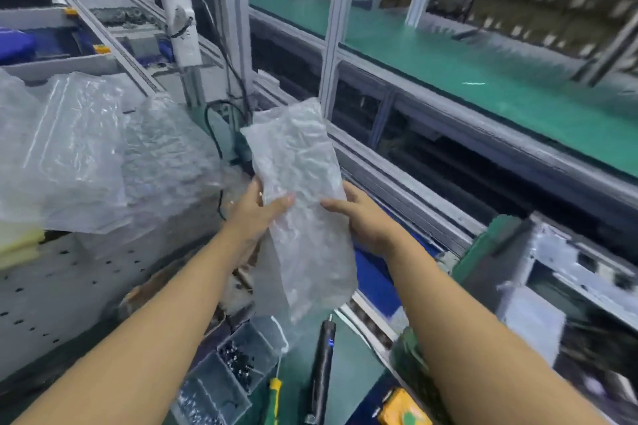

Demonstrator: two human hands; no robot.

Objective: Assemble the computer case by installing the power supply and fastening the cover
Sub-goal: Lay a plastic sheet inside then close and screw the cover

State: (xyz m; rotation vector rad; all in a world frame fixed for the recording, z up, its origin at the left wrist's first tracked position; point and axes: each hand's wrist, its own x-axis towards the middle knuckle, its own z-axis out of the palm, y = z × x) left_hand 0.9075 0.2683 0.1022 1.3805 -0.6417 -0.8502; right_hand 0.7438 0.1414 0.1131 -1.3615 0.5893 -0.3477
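Note:
A clear bubble-wrap bag [300, 190] is held up in the middle of the view, hanging limp below the hands. My left hand [257, 209] grips its left edge, thumb across the front. My right hand [362, 217] holds its right edge with the thumb on the front. The open metal computer case [566, 272] sits at the right, partly blurred; its inside is hard to make out. No power supply can be made out.
A pile of more plastic and bubble bags [89, 148] lies at the left on a perforated metal panel [69, 290]. Below the hands are clear screw boxes [234, 369], a black electric screwdriver [322, 366], a yellow-green screwdriver [275, 400] and a yellow tool [402, 407]. A green conveyor [483, 79] runs behind.

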